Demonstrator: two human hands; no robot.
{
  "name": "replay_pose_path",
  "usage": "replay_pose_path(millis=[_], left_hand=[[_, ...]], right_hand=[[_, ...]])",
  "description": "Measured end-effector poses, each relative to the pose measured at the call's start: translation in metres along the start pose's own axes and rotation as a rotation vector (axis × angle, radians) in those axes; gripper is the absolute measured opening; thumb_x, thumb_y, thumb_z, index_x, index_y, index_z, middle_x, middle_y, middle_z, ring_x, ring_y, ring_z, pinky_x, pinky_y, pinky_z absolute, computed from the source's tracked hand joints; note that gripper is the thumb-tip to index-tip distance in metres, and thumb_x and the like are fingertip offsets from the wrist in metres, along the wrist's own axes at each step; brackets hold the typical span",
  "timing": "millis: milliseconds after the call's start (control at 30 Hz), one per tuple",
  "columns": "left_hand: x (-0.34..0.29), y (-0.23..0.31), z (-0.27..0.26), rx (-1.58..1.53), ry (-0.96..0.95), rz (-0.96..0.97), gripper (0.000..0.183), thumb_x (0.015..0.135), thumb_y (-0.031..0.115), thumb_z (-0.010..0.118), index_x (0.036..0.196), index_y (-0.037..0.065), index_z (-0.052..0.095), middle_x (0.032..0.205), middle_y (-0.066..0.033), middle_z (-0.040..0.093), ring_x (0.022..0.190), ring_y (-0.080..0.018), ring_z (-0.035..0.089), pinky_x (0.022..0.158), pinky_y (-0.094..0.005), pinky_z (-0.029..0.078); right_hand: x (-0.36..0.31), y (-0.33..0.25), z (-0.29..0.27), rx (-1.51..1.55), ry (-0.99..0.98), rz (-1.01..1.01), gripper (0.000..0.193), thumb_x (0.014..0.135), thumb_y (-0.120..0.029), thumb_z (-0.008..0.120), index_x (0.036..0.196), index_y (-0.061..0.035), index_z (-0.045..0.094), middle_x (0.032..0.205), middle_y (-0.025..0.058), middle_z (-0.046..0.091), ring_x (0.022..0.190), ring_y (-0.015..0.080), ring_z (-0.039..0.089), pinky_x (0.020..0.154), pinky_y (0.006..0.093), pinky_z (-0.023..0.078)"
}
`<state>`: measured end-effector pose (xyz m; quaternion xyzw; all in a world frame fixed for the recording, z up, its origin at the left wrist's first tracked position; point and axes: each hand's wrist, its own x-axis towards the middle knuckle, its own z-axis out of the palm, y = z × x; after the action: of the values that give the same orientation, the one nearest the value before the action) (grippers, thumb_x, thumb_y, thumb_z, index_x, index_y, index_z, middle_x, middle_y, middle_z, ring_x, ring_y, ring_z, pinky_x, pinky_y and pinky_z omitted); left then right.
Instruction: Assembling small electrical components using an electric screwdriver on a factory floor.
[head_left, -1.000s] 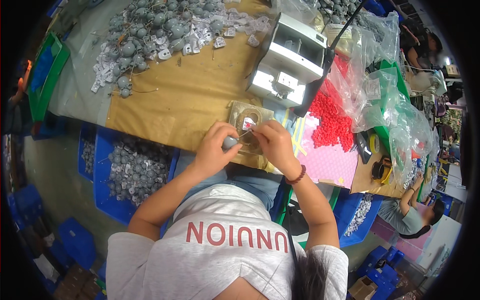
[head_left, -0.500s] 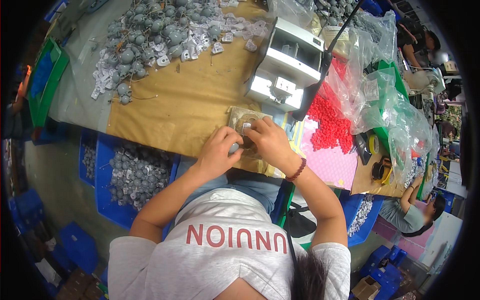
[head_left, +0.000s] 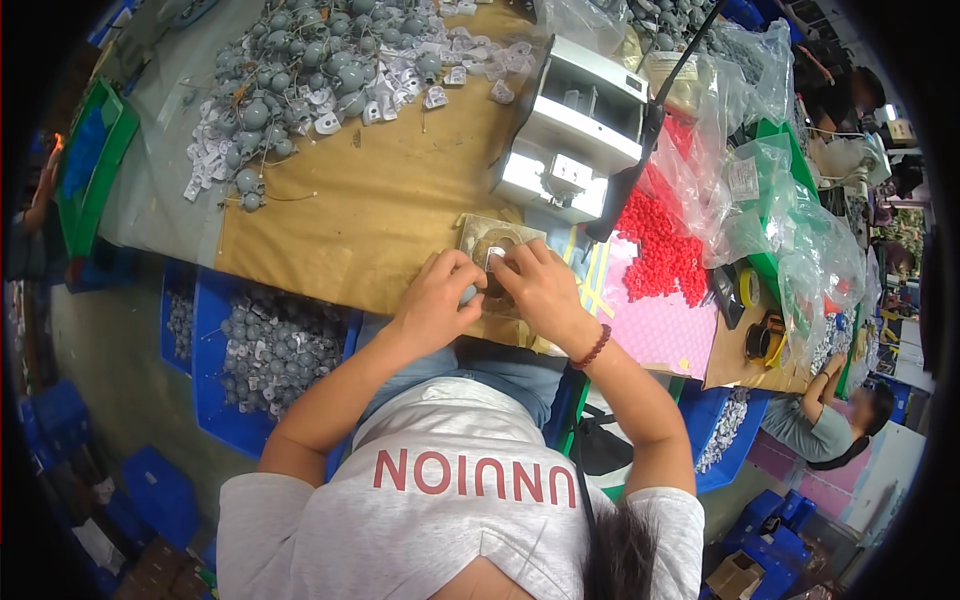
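In the head view, centre frame, my left hand (head_left: 436, 300) is closed round a smooth grey ball (head_left: 468, 294); my right hand (head_left: 543, 297) touches a flat white piece (head_left: 494, 255), marking illegible, its pinch unclear, over a worn square block (head_left: 472, 233).

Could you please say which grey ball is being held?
The grey ball in the left hand; the others lie on the table or in blue bins.

Assembly workshop, heaped grey parts (head_left: 350, 73), blue bins (head_left: 212, 405), co-worker (head_left: 812, 438) alongside
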<state>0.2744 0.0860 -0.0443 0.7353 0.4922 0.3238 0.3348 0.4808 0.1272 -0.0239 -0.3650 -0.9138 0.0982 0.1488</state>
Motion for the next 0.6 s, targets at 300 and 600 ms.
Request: replay_pose_path(millis=[300,600], left_hand=[[0.004,0.004,0.015,0.494,0.113,0.173,0.042,0.077,0.006,0.067,0.119,0.007,0.064,0.124,-0.0121,0.059,0.117,-0.0323,0.054,0.096,-0.048,0.044],[0.003,-0.003,0.019,0.651,0.032,0.322,0.04,0.083,0.013,0.06,0.121,0.0,0.062,0.126,-0.0181,0.058,0.12,-0.0293,0.053,0.098,-0.0476,0.042]], right_hand=[[-0.008,0.007,-0.009,0.015,-0.098,-0.006,0.045,0.078,-0.006,0.066,0.123,-0.0065,0.064,0.114,0.0106,0.059,0.108,0.0286,0.057,0.083,0.0365,0.053],[-0.036,0.021,-0.001,0.673,0.049,0.428,0.036,0.08,0.007,0.069,0.114,-0.0031,0.065,0.108,0.0096,0.062,0.089,0.0213,0.062,0.079,0.031,0.052]])
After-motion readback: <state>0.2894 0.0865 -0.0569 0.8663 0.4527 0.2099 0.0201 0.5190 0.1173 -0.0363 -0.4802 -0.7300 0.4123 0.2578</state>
